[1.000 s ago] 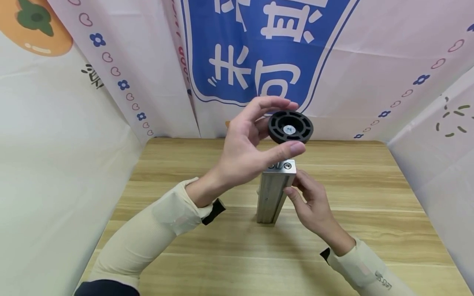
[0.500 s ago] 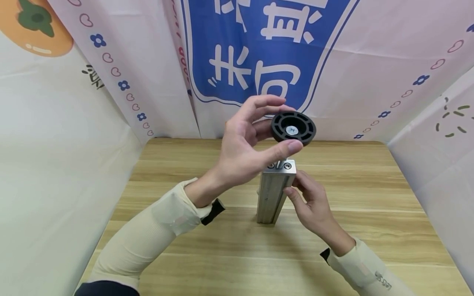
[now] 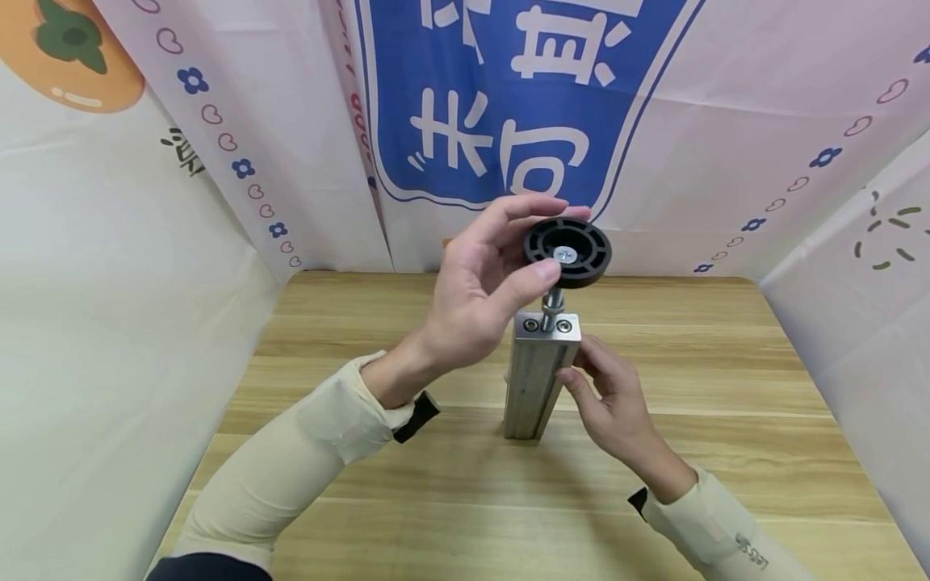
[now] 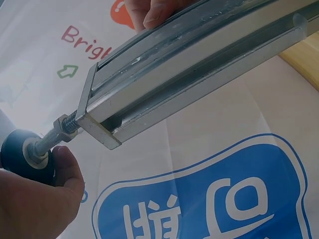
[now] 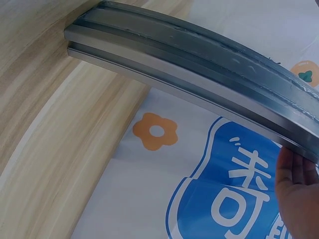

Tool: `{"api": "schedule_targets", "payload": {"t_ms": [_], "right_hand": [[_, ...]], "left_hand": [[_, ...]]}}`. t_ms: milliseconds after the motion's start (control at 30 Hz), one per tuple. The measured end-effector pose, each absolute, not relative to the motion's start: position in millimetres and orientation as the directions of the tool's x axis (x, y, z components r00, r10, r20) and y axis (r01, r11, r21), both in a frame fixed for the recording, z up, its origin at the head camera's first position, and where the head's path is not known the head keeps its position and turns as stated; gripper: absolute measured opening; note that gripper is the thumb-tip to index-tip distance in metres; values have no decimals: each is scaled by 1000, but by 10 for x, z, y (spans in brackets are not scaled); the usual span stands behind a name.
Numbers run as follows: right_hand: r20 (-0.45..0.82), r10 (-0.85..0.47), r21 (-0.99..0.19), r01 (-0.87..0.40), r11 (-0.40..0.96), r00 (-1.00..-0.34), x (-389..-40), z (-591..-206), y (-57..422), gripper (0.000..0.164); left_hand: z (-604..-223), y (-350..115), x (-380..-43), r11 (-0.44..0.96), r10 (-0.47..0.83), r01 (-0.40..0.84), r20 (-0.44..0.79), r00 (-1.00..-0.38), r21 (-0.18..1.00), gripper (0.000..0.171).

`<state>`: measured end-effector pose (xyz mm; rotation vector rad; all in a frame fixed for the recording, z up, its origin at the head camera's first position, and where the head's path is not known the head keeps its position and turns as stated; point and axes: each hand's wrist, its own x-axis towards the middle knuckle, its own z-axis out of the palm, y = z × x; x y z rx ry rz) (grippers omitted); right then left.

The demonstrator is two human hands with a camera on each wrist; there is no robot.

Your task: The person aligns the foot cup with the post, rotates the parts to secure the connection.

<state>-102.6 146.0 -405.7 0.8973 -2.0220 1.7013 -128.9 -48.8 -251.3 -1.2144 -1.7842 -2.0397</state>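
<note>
A black round levelling foot (image 3: 592, 270) with a screw head in its middle stands on a threaded stem (image 3: 550, 311) at the top of an upright aluminium profile (image 3: 536, 387). My left hand (image 3: 472, 294) holds the foot's rim, thumb on the near side and fingers curled round the far side. In the left wrist view, a nut (image 4: 65, 127) sits on the stem between foot and end plate (image 4: 97, 124). My right hand (image 3: 613, 395) grips the profile near its top, thumb on the near face; its other fingers are partly hidden behind it.
The profile's lower end stands on a wood-grain table (image 3: 407, 516). Behind the table hangs a printed cloth (image 3: 726, 161) with a blue sign. Pale cloth walls (image 3: 131, 323) close in both sides.
My left thumb has slid back leftward along the foot's rim, showing more of the stem. The foot leaned slightly right, then came back left. My right hand and the profile stay put.
</note>
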Motion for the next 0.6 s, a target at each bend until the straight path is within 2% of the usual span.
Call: {"api": "schedule_targets", "payload": {"t_ms": [200,400,600], "right_hand": [[640,-242,-738,-671,69,-729,-1032,-4077,1466,35],[632,-245,-741,-666,85,-735,-1029,-4082,1469,35],[634,-248,-740,-667,83,-733,-1032,-4085,1467,34]], "left_hand": [[-2509,-474,-1279,-237,341,626,667,-662,743,52],[-2480,-454,-1265,-215,313,605,641,-701,766,70],[-2477,-444,-1256,-207,294,598,632,-717,774,72]]}}
